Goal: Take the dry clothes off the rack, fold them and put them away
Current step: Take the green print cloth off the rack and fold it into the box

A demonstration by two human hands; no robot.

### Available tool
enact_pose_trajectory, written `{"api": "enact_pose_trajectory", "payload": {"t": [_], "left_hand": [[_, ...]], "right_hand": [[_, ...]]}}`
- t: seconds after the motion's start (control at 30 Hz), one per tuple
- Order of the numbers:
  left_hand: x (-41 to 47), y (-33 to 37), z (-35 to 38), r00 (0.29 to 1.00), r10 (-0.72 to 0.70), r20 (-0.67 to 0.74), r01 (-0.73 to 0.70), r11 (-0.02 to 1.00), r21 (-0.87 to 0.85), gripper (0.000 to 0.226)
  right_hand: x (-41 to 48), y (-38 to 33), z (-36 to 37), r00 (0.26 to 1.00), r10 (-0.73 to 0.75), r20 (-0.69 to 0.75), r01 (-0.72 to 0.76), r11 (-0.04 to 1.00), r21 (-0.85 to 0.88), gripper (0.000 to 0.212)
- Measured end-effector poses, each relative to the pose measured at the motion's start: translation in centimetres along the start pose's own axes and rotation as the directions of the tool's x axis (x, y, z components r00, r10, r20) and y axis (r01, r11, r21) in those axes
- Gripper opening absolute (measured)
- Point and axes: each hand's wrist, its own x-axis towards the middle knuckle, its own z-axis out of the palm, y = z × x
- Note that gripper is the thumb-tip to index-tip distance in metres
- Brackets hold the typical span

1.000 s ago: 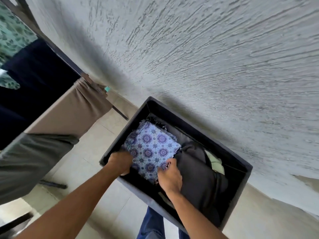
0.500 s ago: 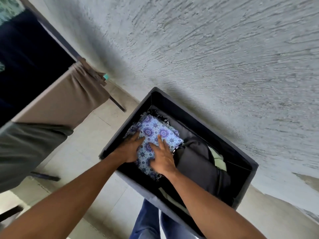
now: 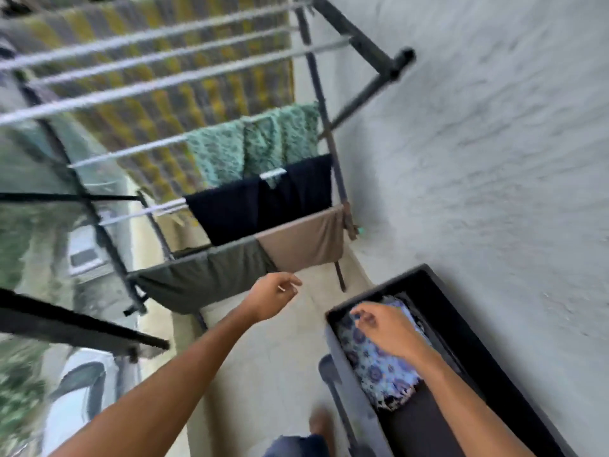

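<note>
Against the rough white wall stands the drying rack, and four pieces hang on its lower rails: a green patterned cloth highest, a navy garment under it, then a tan one and an olive one side by side on the lowest rail. On the floor by the wall sits a dark storage box. A folded blue-patterned cloth lies at its far end, next to a dark folded garment. The person's left hand hangs in the air just below the tan and olive pieces, fingers loosely curled and holding nothing. The right hand is over the blue cloth inside the box, fingers slack and bent, gripping nothing (the blur makes it hard to say whether the fingertips touch the fabric).
</note>
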Motion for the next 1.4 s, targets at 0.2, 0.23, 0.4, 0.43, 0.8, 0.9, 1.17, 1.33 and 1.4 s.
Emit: {"api": "enact_pose_trajectory", "payload": {"t": [0.2,0.23,0.4,0.43,0.8,0.9,1.17,1.33,1.4], "left_hand": [[-3.8,-4.6,-9.7,0.957,-0.149,-0.248,0.089,0.967,-0.238,0.014],[-3.7,-5.5,-11.1,0.948,-0.17,-0.27,0.097,0.959,-0.265,0.014],[1.5,-9.9,-16.7,0.896,-0.284,-0.342,0.14,0.911,-0.388,0.018],[3.2,-10.8,-17.8,0.887,-0.302,-0.349,0.142,0.898,-0.415,0.017],[24.3,-15.3,-28.6,0.831,-0.413,-0.373,0.114,0.783,-0.612,0.058],[26.5,-14.9,-29.6,0.865,-0.434,-0.252,0.211,0.771,-0.6,0.027],[25.4,-12.7,-29.8,0.753,-0.285,-0.593,-0.006,0.898,-0.439,0.048],[22.6,-8.8,-31.5,0.826,-0.148,-0.543,-0.188,0.837,-0.514,0.044],[21.5,-6.3,-31.3,0.911,-0.11,-0.398,-0.227,0.671,-0.706,0.033]], "right_hand": [[6.1,-11.7,-3.6,0.973,-0.225,-0.057,0.222,0.974,-0.051,0.018],[7.7,-13.8,-3.8,0.965,-0.256,-0.062,0.252,0.966,-0.059,0.017],[17.6,-21.3,-4.2,0.96,-0.257,-0.108,0.255,0.966,-0.039,0.013],[20.0,-22.3,-4.3,0.963,-0.235,-0.131,0.234,0.972,-0.026,0.013],[44.6,-28.8,-7.4,0.804,0.434,-0.406,-0.176,0.827,0.535,0.085],[46.7,-28.8,-7.7,0.75,0.402,-0.525,-0.211,0.898,0.386,0.034],[43.2,-33.5,-4.2,0.809,0.384,-0.444,0.17,0.571,0.803,0.041],[42.4,-35.9,-3.2,0.868,0.415,-0.273,0.063,0.453,0.889,0.046],[41.9,-36.7,-3.0,0.94,0.324,-0.11,-0.059,0.47,0.88,0.087]]}}
